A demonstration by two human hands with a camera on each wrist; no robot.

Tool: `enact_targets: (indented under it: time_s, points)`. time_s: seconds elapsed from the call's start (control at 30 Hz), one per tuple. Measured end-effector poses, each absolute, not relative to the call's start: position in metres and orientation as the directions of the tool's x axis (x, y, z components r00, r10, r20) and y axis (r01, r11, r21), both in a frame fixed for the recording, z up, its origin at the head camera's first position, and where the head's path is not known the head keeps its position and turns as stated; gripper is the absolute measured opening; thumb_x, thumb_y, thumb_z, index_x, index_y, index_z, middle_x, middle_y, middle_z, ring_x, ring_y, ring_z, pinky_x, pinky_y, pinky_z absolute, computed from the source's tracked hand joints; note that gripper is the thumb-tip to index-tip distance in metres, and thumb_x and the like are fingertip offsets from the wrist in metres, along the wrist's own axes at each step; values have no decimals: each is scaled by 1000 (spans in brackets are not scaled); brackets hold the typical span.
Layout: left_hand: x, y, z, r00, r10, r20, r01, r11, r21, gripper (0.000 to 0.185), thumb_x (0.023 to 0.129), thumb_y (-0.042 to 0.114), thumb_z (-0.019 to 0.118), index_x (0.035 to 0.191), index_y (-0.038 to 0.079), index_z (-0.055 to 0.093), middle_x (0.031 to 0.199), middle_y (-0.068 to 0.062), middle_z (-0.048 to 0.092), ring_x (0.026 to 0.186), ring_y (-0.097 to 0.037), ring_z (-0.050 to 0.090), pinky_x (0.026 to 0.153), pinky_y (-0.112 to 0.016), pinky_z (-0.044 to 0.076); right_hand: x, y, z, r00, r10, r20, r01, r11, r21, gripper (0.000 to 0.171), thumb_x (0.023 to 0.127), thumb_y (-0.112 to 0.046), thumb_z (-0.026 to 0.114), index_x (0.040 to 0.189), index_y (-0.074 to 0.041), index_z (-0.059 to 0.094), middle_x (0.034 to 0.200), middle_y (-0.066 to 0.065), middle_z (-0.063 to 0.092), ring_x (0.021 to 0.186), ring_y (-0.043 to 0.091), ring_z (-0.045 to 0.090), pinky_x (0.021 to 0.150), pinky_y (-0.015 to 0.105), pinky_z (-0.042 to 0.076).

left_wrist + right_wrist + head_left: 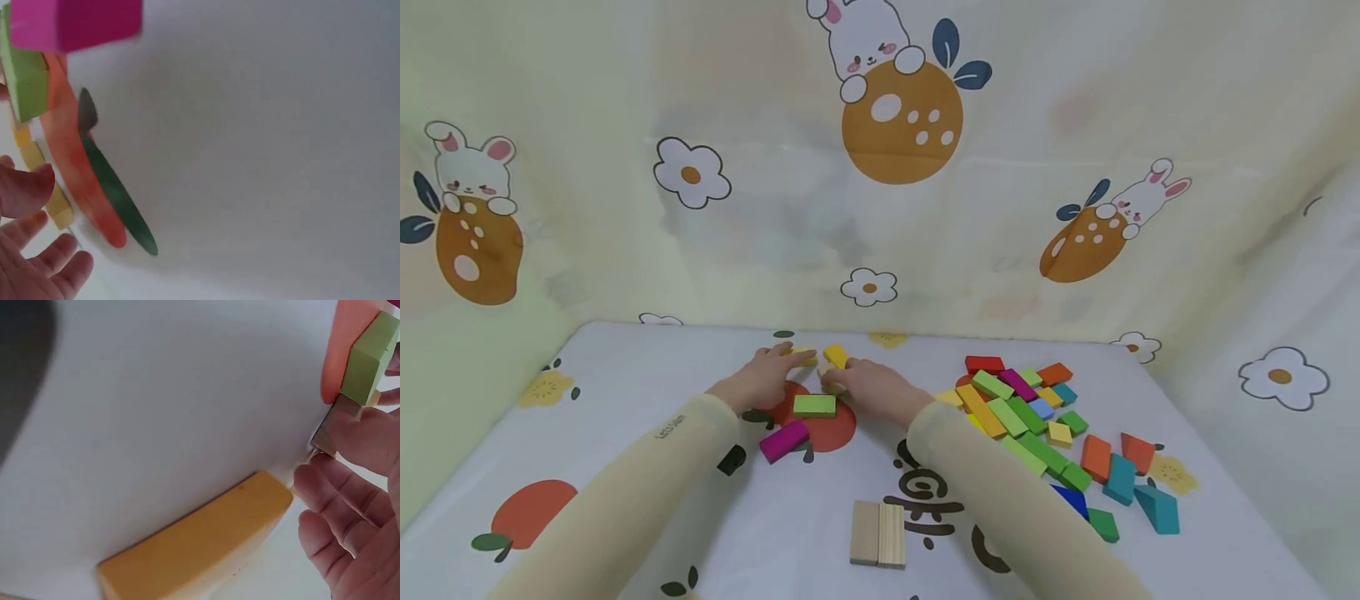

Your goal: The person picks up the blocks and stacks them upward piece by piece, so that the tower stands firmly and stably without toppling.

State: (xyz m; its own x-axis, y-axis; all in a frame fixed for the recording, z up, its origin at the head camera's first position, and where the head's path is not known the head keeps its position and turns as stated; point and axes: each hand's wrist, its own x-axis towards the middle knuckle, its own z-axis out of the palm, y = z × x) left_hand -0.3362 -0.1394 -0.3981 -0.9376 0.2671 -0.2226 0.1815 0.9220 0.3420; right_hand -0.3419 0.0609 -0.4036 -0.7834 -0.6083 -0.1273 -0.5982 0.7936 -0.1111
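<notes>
Your left hand (767, 375) touches a pale yellow block (802, 356), fingers relaxed; your right hand (868, 387) pinches a small wooden block (336, 428) — orange-yellow block (836, 356) beside it.

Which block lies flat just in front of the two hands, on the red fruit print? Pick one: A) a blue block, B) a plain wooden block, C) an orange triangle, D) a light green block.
D: the light green block lies on the red fruit print, just in front of the left hand and right hand; the plain wooden blocks lie much nearer the camera.
</notes>
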Motion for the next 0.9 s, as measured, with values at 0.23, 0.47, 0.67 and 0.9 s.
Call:
enact_targets:
  time_s: [0.23, 0.47, 0.67, 0.9]
  points:
    - [-339, -140, -401, -938, 281, -203, 220, 935, 279, 69, 92, 3, 70, 154, 22, 47, 146, -21, 47, 130, -38, 45, 94, -44, 60, -334, 71, -396, -779, -598, -189, -565, 800, -202, 26, 99, -16, 67, 125, -23, 68, 113, -1, 71, 107, 18, 60, 103, 37, 53]
    - [-344, -138, -401, -933, 316, -171, 251, 914, 320, 64, 94, 13, 73, 150, 0, 43, 135, -20, 60, 120, -33, 57, 109, -48, 51, -334, 82, -390, -824, -523, -217, -479, 848, -227, 53, 91, -27, 78, 141, -20, 61, 122, 5, 66, 111, 22, 58, 103, 40, 52]
    - [-347, -137, -404, -930, 279, -241, 189, 923, 336, 71, 97, 14, 69, 157, 0, 33, 146, -22, 52, 130, -35, 52, 115, -49, 45, -337, 84, -396, -841, -513, -169, -505, 858, -95, 66, 86, -44, 81, 139, -10, 62, 125, 9, 64, 111, 23, 58, 104, 40, 52]
    - [-350, -143, -404, -934, 285, -214, 183, 899, 398, 60, 94, 15, 74, 141, -7, 45, 124, -21, 62, 108, -30, 58, 104, -45, 52, -338, 86, -400, -840, -521, -151, -518, 853, -60, 65, 87, -47, 79, 137, -9, 63, 128, 9, 64, 114, 24, 57, 105, 40, 51]
